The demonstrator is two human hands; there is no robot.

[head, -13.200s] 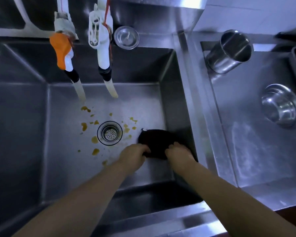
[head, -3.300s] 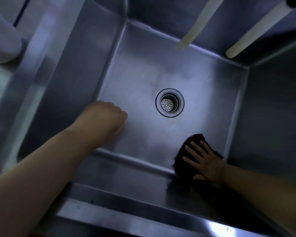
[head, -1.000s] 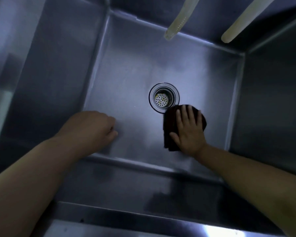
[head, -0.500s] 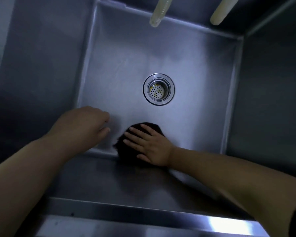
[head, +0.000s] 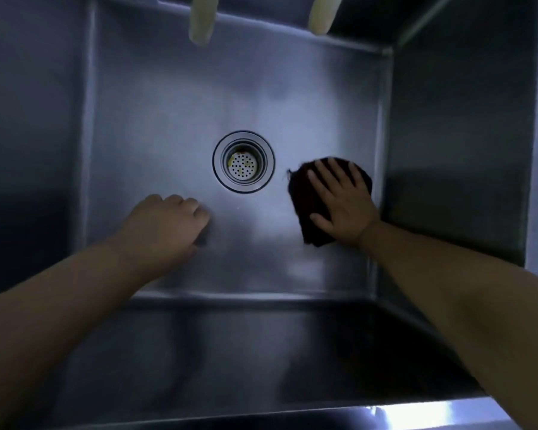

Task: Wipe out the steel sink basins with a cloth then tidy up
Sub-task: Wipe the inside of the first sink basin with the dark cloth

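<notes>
One basin: a deep steel sink basin (head: 174,97) fills the view, its floor dull and lit brightest between the hands — the side walls fall into shadow.
Front rim: a bright strip of the steel rim (head: 432,414) shows at the bottom edge, right of centre.
Arms: both bare forearms reach down over the near wall into the basin, the left from the lower left, the right from the lower right.
Cloth: a dark cloth (head: 305,209) lies flat on the basin floor, right of the drain, near the right wall.
Right hand: the right hand (head: 339,201) lies palm down on the cloth, fingers straight and spread, thumb out to the left — pressing, not gripping.
Left hand: the left hand (head: 165,225) rests on the floor below and left of the drain, fingers curled under; it holds nothing that can be seen.
Drain: a round strainer drain (head: 243,161) sits mid-floor between the hands, yellowish bits showing in its perforated cup.
Spouts: two pale hose ends (head: 202,23) hang in from the top edge over the back wall.
</notes>
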